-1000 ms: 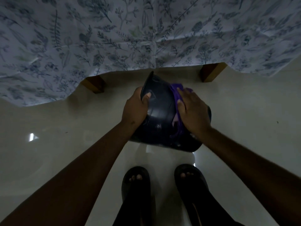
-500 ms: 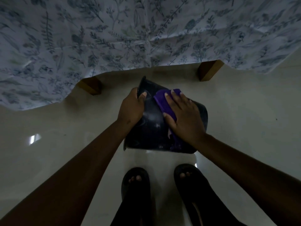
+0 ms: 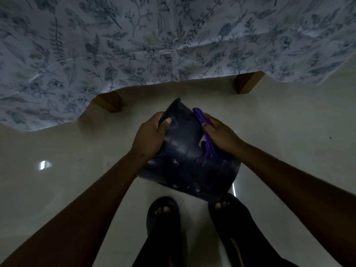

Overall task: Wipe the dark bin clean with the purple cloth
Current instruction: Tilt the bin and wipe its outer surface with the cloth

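Observation:
The dark bin (image 3: 185,160) is held tilted above the floor in the middle of the head view, with its rim pointing away from me and its base toward my feet. My left hand (image 3: 150,135) grips the rim on the left side, thumb over the outer wall. My right hand (image 3: 219,133) presses the bunched purple cloth (image 3: 209,147) against the right of the bin's outer wall. Most of the cloth is hidden under that hand.
A table draped in a leaf-print cloth (image 3: 154,45) fills the top, with two wooden legs (image 3: 108,102) (image 3: 247,83) on the pale glossy floor (image 3: 67,151). My feet in dark sandals (image 3: 163,214) stand just below the bin.
My right hand has slid with the cloth from the middle of the bin's wall to its right side. The bin has tipped so its base swings down toward my feet.

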A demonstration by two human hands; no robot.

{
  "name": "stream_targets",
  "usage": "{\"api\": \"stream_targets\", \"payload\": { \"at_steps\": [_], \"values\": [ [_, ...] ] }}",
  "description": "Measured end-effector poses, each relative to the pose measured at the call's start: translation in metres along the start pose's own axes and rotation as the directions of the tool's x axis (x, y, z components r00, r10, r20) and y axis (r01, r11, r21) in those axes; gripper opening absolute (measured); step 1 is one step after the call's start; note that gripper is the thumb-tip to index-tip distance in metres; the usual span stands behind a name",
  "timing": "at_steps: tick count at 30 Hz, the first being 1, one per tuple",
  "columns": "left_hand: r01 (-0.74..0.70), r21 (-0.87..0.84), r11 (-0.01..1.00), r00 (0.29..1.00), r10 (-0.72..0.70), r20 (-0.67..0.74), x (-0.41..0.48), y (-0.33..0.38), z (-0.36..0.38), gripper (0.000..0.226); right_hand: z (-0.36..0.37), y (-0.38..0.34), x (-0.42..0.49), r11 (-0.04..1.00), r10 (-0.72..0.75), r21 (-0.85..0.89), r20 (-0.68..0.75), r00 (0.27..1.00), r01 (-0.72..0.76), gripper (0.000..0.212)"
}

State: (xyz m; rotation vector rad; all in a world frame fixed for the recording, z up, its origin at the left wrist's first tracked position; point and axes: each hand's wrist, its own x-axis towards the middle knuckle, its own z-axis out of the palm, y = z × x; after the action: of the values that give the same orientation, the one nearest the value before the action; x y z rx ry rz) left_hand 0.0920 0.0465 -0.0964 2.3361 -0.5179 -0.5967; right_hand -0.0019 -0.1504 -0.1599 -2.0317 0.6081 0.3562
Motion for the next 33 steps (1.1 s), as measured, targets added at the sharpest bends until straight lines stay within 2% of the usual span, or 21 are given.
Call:
{"api": "stream_targets", "payload": {
  "at_steps": [2,4,6,8,10,12,14,15,17,19,20,22,23,25,30,33],
  "values": [
    [0.014,0.012,1.000,0.999,-0.013,-0.040,0.002,0.001,0.001,0.027,0.004,-0.003,-0.011,0.996,-0.006,-0.085,-0.064,0.998,0.001,0.053],
    [0.030,0.038,0.999,0.997,-0.027,-0.074,0.006,0.003,0.002,0.026,0.020,-0.007,-0.047,0.951,-0.161,-0.283,-0.111,0.981,0.124,0.059],
    [0.024,0.058,0.998,0.997,-0.020,-0.076,0.010,0.005,0.004,0.025,0.038,-0.005,-0.085,0.822,-0.342,-0.496,-0.039,0.939,0.279,0.065],
    [0.010,0.051,0.999,0.998,-0.006,-0.063,0.012,0.006,0.004,0.024,0.049,0.004,-0.103,0.707,-0.461,-0.596,0.021,0.887,0.381,0.065],
    [-0.013,0.031,0.999,0.999,0.015,-0.051,0.012,0.007,0.003,0.024,0.046,0.008,-0.096,0.694,-0.500,-0.590,0.019,0.866,0.413,0.065],
    [-0.030,0.024,0.999,0.998,0.032,-0.055,0.009,0.007,0.001,0.025,0.037,0.002,-0.073,0.774,-0.444,-0.526,-0.055,0.894,0.352,0.067],
    [-0.042,0.037,0.998,0.996,0.045,-0.075,0.005,0.005,0.002,0.026,0.025,0.000,-0.036,0.922,-0.275,-0.317,-0.132,0.952,0.222,0.068],
    [-0.042,0.042,0.998,0.995,0.046,-0.089,0.003,0.005,0.002,0.027,0.018,0.000,-0.017,0.974,-0.164,-0.178,-0.110,0.980,0.143,0.070],
    [-0.028,0.035,0.999,0.994,0.032,-0.108,0.002,0.004,0.003,0.027,0.005,-0.001,0.009,1.000,-0.022,0.001,-0.030,0.999,0.022,0.076],
    [0.007,0.035,0.999,0.994,-0.004,-0.108,0.006,0.005,0.003,0.027,0.003,-0.003,0.008,0.999,0.006,-0.043,-0.027,1.000,-0.007,0.066],
    [0.024,0.038,0.999,0.994,-0.020,-0.105,0.008,0.005,0.004,0.028,0.008,-0.005,-0.003,0.992,-0.035,-0.123,-0.067,0.997,0.026,0.061],
    [0.051,0.048,0.998,0.994,-0.046,-0.100,0.013,0.007,0.005,0.028,0.023,-0.013,-0.043,0.923,-0.214,-0.347,-0.104,0.971,0.166,0.062],
    [0.060,0.060,0.996,0.994,-0.054,-0.094,0.017,0.008,0.006,0.027,0.032,-0.016,-0.064,0.871,-0.303,-0.427,-0.079,0.950,0.243,0.063],
    [0.066,0.070,0.995,0.995,-0.061,-0.075,0.023,0.012,0.006,0.027,0.044,-0.015,-0.088,0.802,-0.403,-0.495,-0.039,0.914,0.333,0.063],
    [0.074,-0.164,0.984,0.997,-0.069,0.037,0.010,0.012,-0.002,0.024,0.020,-0.009,-0.056,0.834,-0.385,-0.471,-0.127,0.914,0.286,0.058],
    [0.011,-0.133,0.991,1.000,-0.010,0.011,-0.009,-0.001,0.000,0.031,0.006,-0.010,-0.023,0.940,-0.205,-0.311,-0.198,0.958,0.137,0.058]
  ]
}}
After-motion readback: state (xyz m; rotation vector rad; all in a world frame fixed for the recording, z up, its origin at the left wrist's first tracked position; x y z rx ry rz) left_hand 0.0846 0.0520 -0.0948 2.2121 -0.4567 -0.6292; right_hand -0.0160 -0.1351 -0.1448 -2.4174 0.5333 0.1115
